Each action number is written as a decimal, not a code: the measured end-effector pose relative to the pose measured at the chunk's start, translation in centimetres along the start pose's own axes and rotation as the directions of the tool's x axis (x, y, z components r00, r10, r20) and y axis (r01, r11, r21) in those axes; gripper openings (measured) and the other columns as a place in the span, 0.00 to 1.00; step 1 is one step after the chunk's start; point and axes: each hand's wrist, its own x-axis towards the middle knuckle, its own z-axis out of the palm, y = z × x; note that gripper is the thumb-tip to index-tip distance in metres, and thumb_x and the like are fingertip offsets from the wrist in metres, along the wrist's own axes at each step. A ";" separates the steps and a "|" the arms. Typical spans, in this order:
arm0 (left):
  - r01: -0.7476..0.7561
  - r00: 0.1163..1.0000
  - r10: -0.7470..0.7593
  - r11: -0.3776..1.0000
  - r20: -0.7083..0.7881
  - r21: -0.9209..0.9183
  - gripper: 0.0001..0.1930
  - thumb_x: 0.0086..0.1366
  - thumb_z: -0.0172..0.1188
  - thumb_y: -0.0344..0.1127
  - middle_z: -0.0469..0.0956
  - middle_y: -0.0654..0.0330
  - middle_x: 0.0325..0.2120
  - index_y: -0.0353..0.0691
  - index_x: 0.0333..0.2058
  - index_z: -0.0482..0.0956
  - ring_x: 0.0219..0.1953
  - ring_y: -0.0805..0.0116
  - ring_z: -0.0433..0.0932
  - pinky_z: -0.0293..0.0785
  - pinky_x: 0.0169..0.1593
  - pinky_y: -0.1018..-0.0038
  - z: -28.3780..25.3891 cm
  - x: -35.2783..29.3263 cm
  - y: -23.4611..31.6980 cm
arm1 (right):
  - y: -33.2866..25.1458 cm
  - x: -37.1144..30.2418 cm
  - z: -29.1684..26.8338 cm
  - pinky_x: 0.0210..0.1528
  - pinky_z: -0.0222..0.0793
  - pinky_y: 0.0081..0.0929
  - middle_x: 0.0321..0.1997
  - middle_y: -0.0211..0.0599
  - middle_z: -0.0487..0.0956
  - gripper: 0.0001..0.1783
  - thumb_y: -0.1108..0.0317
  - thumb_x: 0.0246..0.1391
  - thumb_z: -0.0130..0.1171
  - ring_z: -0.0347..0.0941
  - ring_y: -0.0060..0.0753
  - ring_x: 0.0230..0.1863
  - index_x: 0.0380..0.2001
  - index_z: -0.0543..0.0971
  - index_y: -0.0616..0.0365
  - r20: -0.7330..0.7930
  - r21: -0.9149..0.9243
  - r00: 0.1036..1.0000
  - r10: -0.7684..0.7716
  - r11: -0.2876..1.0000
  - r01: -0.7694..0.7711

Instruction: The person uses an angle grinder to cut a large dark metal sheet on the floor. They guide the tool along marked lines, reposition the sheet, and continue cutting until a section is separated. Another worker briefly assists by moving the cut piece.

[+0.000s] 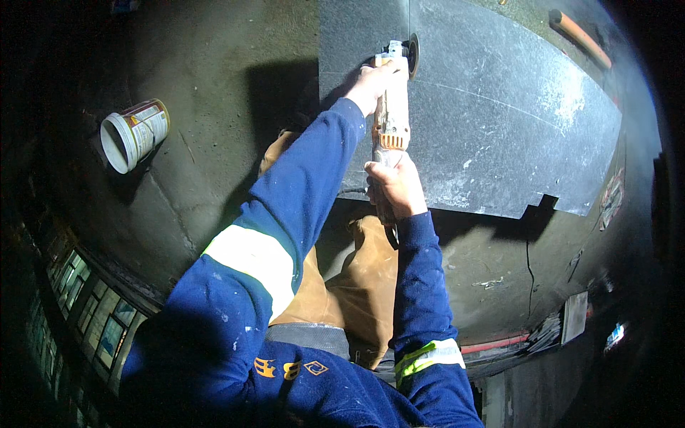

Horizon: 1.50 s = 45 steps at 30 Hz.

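An angle grinder (392, 114), pale with orange vents, lies lengthwise between my two hands over a large dark grey slab (492, 114). My left hand (369, 84) is closed around its front end, close to the gear head. Farther back, my right hand (399, 187) wraps the rear handle. The round cutting disc (414, 56) stands on edge at the right of the head, in line with a straight seam running away across the slab. Whether the disc touches the slab is hard to tell. A thin pale line also crosses the slab's surface.
A white bucket (135, 135) lies tipped on its side on the concrete floor at left. An orange pipe (581, 39) rests beyond the slab's far right edge. The slab's near edge has a small square notch (548, 202). A thin dark cable (529, 278) runs over the floor.
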 end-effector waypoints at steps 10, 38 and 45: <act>-0.007 1.000 0.008 1.000 -0.017 0.022 0.16 0.58 0.74 0.40 0.84 0.55 0.30 0.32 0.36 0.83 0.27 0.66 0.84 0.83 0.32 0.67 -0.2 -1.5 -1.4 | 3.5 -0.7 0.0 0.19 0.71 0.28 0.21 0.29 0.73 0.10 0.71 0.53 0.65 0.71 0.25 0.16 0.31 0.71 0.54 -0.093 -0.037 0.993 -0.072 0.997 0.069; 0.002 1.000 -0.002 1.000 -0.004 -0.023 0.15 0.60 0.72 0.39 0.84 0.56 0.29 0.33 0.36 0.83 0.27 0.65 0.84 0.82 0.32 0.66 -0.5 -0.7 -1.5 | 1.3 -1.0 0.2 0.22 0.72 0.31 0.28 0.33 0.73 0.21 0.71 0.51 0.68 0.71 0.27 0.20 0.43 0.66 0.56 -0.038 0.024 0.999 0.024 0.999 -0.023; 0.001 1.000 -0.001 0.999 -0.004 -0.043 0.14 0.60 0.72 0.39 0.84 0.57 0.29 0.34 0.36 0.84 0.26 0.66 0.84 0.82 0.32 0.65 -0.2 0.2 -0.7 | 0.8 0.4 -0.4 0.20 0.71 0.31 0.25 0.32 0.73 0.19 0.71 0.51 0.68 0.72 0.27 0.20 0.40 0.68 0.56 0.036 0.030 0.999 0.039 0.999 -0.040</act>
